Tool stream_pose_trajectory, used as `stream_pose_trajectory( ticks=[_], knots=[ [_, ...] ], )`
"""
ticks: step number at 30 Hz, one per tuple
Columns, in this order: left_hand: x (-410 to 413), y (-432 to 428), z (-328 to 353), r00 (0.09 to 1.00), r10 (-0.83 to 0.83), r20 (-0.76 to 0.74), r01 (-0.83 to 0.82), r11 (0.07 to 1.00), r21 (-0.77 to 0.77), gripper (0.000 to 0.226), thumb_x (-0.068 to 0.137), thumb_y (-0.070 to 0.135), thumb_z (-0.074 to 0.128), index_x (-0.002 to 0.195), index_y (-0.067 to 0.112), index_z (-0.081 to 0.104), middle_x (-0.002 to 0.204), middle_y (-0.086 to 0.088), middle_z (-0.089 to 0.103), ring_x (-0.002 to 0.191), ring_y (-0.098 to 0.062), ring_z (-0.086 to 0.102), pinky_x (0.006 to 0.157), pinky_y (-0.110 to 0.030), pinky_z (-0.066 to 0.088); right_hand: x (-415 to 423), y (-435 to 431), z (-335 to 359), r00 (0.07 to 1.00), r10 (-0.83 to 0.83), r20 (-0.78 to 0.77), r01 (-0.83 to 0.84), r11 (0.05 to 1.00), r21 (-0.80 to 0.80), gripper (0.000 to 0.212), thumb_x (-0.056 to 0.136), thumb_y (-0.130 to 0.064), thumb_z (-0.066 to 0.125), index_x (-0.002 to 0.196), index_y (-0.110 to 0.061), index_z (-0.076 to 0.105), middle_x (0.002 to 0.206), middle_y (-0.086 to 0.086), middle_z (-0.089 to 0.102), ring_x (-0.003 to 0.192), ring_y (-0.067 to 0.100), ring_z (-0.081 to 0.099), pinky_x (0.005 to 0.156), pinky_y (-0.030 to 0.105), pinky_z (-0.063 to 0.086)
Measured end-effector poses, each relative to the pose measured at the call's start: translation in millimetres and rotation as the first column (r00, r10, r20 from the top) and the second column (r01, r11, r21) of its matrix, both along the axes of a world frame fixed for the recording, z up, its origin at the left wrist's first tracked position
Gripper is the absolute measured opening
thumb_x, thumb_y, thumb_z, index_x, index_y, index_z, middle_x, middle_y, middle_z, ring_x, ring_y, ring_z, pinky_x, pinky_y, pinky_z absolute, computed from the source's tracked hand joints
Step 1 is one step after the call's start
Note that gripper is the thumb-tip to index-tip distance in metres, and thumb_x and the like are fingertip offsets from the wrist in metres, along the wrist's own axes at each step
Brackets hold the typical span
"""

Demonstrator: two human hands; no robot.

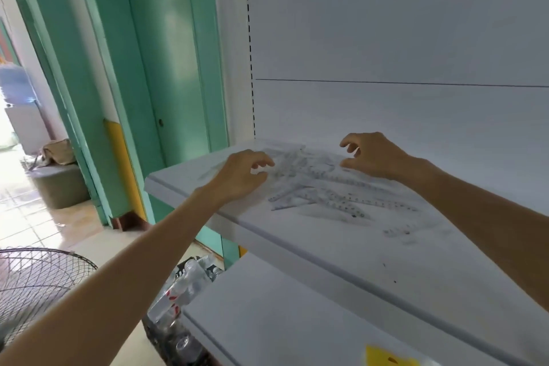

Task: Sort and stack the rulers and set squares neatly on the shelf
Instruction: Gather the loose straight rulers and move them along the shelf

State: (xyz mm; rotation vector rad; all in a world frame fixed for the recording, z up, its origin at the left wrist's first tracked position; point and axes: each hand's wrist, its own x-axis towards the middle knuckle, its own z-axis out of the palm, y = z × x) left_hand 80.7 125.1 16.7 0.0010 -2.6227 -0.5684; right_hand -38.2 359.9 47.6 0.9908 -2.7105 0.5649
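Observation:
A loose pile of clear plastic rulers and set squares point(315, 184) lies scattered on the white shelf point(297, 244), overlapping at odd angles. One separate clear ruler point(398, 230) lies nearer the front right. My left hand point(242, 174) hovers at the pile's left edge, fingers curled and apart, holding nothing that I can see. My right hand point(372, 156) hovers over the pile's far right side, thumb and fingers spread in a claw, also with nothing in it.
A lower white shelf point(267, 315) with a yellow tag point(389, 356) juts out below. Plastic bottles point(184, 285) lie on the floor by the shelving's left end. A fan grille point(35, 282) stands at bottom left. Green doors point(175, 53) lie to the left.

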Motion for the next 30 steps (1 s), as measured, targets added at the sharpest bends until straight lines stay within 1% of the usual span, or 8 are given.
stream_pose_trajectory(
  ticks=[2, 7, 10, 12, 15, 21, 26, 30],
  knots=[
    [-16.5, -8.6, -0.8, 1.000, -0.010, 0.007, 0.010, 1.000, -0.007, 0.027, 0.089, 0.005, 0.053, 0.112, 0.015, 0.064, 0.117, -0.007, 0.061, 0.104, -0.019, 0.056, 0.083, -0.020, 0.038, -9.9, -1.2, -1.8, 1.000, -0.001, 0.024, 0.000, 0.999, 0.054, 0.045, 0.082, -0.033, 0.067, 0.120, -0.013, 0.056, 0.115, 0.007, 0.060, 0.095, 0.018, 0.056, 0.087, 0.031, 0.046],
    [-53.1, -38.3, -1.1, 0.980, -0.157, 0.125, 0.175, 0.974, -0.145, 0.062, 0.077, -0.021, 0.042, 0.124, 0.016, 0.059, 0.136, -0.003, 0.052, 0.127, -0.016, 0.046, 0.101, -0.018, 0.032, -19.8, -4.1, -12.5, 0.986, 0.016, 0.168, -0.045, 0.984, 0.170, 0.045, 0.080, -0.042, 0.068, 0.117, -0.018, 0.058, 0.108, -0.002, 0.059, 0.094, 0.011, 0.055, 0.087, 0.024, 0.044],
    [-72.5, -46.6, -4.8, 0.930, -0.268, 0.250, 0.321, 0.926, -0.200, 0.061, 0.082, -0.017, 0.046, 0.134, 0.015, 0.047, 0.144, -0.003, 0.042, 0.132, -0.018, 0.036, 0.105, -0.015, 0.019, -22.7, -7.5, -23.7, 0.987, 0.002, 0.161, -0.027, 0.988, 0.152, 0.031, 0.088, -0.034, 0.060, 0.113, -0.017, 0.061, 0.110, -0.001, 0.062, 0.091, 0.010, 0.056, 0.082, 0.020, 0.041],
    [-82.8, -48.9, -9.4, 0.903, -0.312, 0.296, 0.380, 0.901, -0.210, 0.053, 0.087, -0.010, 0.047, 0.133, 0.014, 0.048, 0.143, -0.003, 0.043, 0.131, -0.020, 0.037, 0.103, -0.015, 0.021, -22.9, -11.5, -29.5, 0.992, -0.025, 0.126, 0.007, 0.989, 0.146, 0.021, 0.091, -0.028, 0.055, 0.106, -0.017, 0.065, 0.110, 0.001, 0.064, 0.089, 0.011, 0.056, 0.079, 0.020, 0.040],
    [-90.6, -53.7, -11.3, 0.891, -0.378, 0.251, 0.428, 0.884, -0.188, 0.043, 0.089, -0.001, 0.051, 0.127, 0.017, 0.056, 0.134, 0.000, 0.054, 0.123, -0.018, 0.047, 0.093, -0.014, 0.029, -22.6, -17.3, -32.5, 0.995, -0.061, 0.075, 0.047, 0.982, 0.181, 0.022, 0.092, -0.028, 0.053, 0.107, -0.017, 0.066, 0.109, 0.002, 0.064, 0.086, 0.010, 0.054, 0.077, 0.020, 0.039],
    [-87.3, -57.8, -8.0, 0.895, -0.434, 0.106, 0.431, 0.774, -0.464, 0.025, 0.093, 0.025, 0.052, 0.114, 0.021, 0.064, 0.113, 0.001, 0.066, 0.106, -0.020, 0.054, 0.087, -0.030, 0.037, -7.3, -28.1, -34.9, 0.992, -0.096, -0.078, 0.111, 0.970, 0.218, 0.029, 0.096, -0.031, 0.047, 0.115, -0.017, 0.063, 0.110, 0.000, 0.062, 0.090, 0.011, 0.051, 0.078, 0.024, 0.039],
    [-86.3, -55.1, -15.2, 0.912, -0.408, -0.034, 0.281, 0.684, -0.674, 0.028, 0.097, 0.022, 0.039, 0.121, 0.019, 0.053, 0.119, 0.001, 0.058, 0.112, -0.018, 0.050, 0.097, -0.029, 0.022, 18.0, -37.8, -36.0, 0.915, -0.180, -0.361, 0.294, 0.910, 0.292, 0.023, 0.096, -0.014, 0.037, 0.086, -0.008, 0.057, 0.081, 0.005, 0.058, 0.079, 0.022, 0.054, 0.073, 0.033, 0.047],
    [-83.8, -52.6, -11.3, 0.912, -0.410, -0.014, 0.305, 0.700, -0.646, 0.033, 0.091, 0.014, 0.042, 0.122, 0.014, 0.054, 0.116, -0.004, 0.055, 0.107, -0.021, 0.050, 0.088, -0.030, 0.031, 32.7, -42.8, -32.7, 0.849, -0.322, -0.418, 0.417, 0.895, 0.159, 0.022, 0.092, -0.013, 0.043, 0.102, -0.009, 0.062, 0.093, 0.008, 0.066, 0.088, 0.024, 0.057, 0.074, 0.030, 0.039]
  ],
)
